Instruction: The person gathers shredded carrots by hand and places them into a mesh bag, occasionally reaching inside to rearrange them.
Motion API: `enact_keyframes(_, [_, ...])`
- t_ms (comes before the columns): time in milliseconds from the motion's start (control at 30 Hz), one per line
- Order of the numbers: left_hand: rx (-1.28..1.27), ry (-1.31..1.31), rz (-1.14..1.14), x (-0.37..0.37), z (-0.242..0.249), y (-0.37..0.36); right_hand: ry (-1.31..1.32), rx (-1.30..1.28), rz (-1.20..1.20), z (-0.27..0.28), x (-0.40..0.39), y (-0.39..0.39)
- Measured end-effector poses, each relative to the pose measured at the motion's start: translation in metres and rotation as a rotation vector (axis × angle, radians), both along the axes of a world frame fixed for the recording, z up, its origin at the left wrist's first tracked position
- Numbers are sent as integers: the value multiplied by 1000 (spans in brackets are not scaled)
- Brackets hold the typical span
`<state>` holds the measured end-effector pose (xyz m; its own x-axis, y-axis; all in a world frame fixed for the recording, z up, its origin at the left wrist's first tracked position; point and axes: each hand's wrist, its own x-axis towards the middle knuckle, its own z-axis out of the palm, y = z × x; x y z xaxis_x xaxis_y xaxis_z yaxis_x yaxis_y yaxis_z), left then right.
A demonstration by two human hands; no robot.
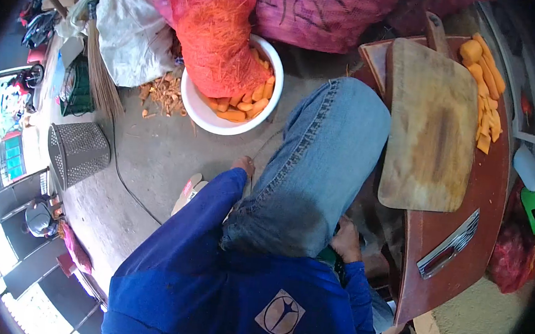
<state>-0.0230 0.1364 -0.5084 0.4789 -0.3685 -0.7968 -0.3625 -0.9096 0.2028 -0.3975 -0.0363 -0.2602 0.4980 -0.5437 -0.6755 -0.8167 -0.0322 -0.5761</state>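
Observation:
My left hand (243,164) hangs by the outer side of my bent, jeans-clad leg (336,153), above the floor. Its fingers are mostly hidden. On the other side of that leg is my right hand (347,240), close beside the thigh, with its fingertips out of sight. Ahead stands a white tub (217,126) holding peeled carrots (256,106), partly covered by a red mesh sack (217,45). To the right, a worn wooden cutting board (431,129) rests on a brown table (387,312). A slotted metal cutter (448,243) lies nearer me on it.
Peeled carrots (488,77) lie beyond the board. Full purple mesh sacks (327,16) stand behind the tub. Orange peelings (166,95), a broom (101,62), a white sack (134,30) and a grey perforated basket (79,152) are left. A cable (124,182) crosses the floor. A person (39,218) sits far left.

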Motion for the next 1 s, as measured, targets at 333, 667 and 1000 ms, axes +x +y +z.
enact_keyframes(333, [198,98,-111,31,-7,3,65,180,-73,2,-16,2])
enact_keyframes(667, [297,149,-162,26,-21,-2,133,135,44,-2,-35,8])
enact_keyframes(1000, [179,-95,-88,164,61,66,148,136,34,-1,-29,8])
